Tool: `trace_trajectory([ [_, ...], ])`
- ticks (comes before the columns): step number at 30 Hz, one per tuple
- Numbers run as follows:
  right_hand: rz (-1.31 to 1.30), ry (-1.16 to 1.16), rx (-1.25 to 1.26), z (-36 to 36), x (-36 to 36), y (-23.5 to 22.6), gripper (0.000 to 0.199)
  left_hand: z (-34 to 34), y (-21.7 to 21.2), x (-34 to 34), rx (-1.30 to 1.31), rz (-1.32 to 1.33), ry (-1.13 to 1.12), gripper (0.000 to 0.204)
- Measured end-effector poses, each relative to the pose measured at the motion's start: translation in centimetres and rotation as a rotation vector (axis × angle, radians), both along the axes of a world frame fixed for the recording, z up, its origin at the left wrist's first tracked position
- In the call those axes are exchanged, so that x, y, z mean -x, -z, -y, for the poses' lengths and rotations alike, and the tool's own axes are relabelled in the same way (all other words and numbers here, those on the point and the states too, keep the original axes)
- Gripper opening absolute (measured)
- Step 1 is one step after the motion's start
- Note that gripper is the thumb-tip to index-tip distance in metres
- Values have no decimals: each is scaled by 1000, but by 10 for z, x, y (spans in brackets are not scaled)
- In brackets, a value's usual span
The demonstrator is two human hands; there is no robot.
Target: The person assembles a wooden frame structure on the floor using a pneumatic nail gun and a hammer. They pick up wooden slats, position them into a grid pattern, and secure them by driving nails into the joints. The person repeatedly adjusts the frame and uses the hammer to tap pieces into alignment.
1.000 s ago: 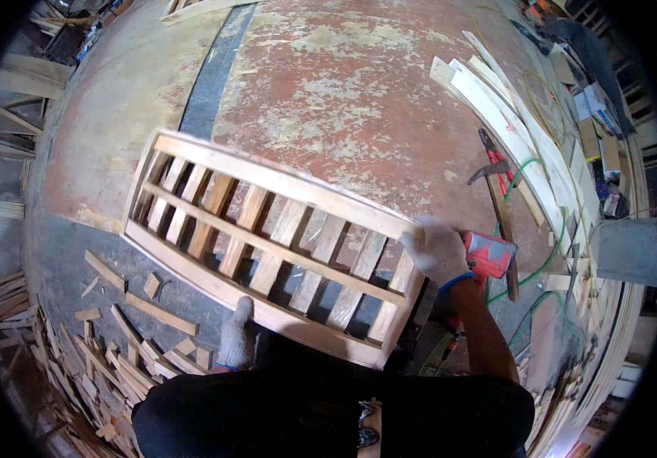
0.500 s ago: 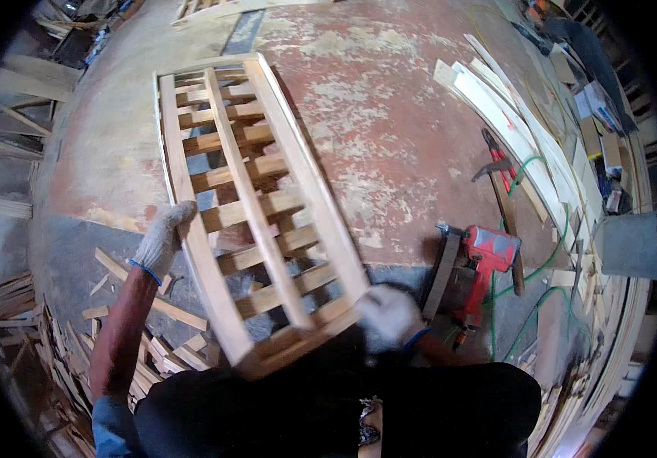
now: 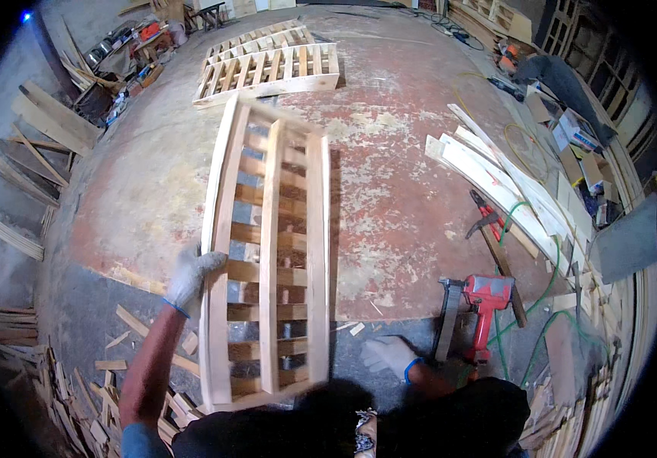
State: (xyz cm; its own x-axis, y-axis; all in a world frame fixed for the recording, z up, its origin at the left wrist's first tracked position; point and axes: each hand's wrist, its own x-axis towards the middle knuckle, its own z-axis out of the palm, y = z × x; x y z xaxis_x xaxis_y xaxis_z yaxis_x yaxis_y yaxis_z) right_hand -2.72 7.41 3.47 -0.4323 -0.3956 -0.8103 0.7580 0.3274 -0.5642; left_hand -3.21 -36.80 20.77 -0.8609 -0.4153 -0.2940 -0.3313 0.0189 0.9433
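Note:
A slatted wooden frame (image 3: 269, 229), with long rails over several cross slats, stands tilted in front of me. My left hand (image 3: 195, 273), in a white knit glove, is closed round its left long rail. Off the frame's lower right corner, my gloved right hand (image 3: 389, 357) hangs apart from it, fingers loosely stretched out and holding nothing. Right of that hand, a red nail gun (image 3: 489, 301) with a dark magazine rests on the floor. Beyond it lie a wooden-handled hammer (image 3: 505, 263) and a red-handled cutter (image 3: 482, 204).
More slatted frames (image 3: 275, 69) lie on the worn red floor farther off. White boards (image 3: 496, 175) and a green air hose (image 3: 550, 278) run along the right. Wood offcuts (image 3: 179, 359) are scattered at lower left. Open cartons (image 3: 576, 137) stand by the right wall.
My right hand has let go of the frame's near right corner and moved away. The frame has swung more upright in view, with my left hand still on it. The view has lifted.

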Motion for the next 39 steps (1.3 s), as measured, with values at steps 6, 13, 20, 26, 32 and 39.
trace_trajectory([
  [6, 100, 122, 130, -30, 10, 11, 32, 62, -55, 81, 125, 69, 414, 56],
  [13, 0, 31, 17, -38, -7, -5, 33, 64, -47, 242, 683, -293, 271, 48],
  [20, -277, 20, 128, -72, 7, -3, 19, -149, 99, 175, 805, -18, 851, 66],
  [26, -500, 354, -298, -136, 32, -20, 18, -199, 137, 162, 805, 36, 964, 75],
  [32, -927, 268, -861, -199, 40, -19, 19, -229, 136, 208, 636, 181, 1127, 84],
  [39, -748, 225, -810, -180, 50, -25, 24, -261, 145, 239, 591, 223, 1223, 100],
])
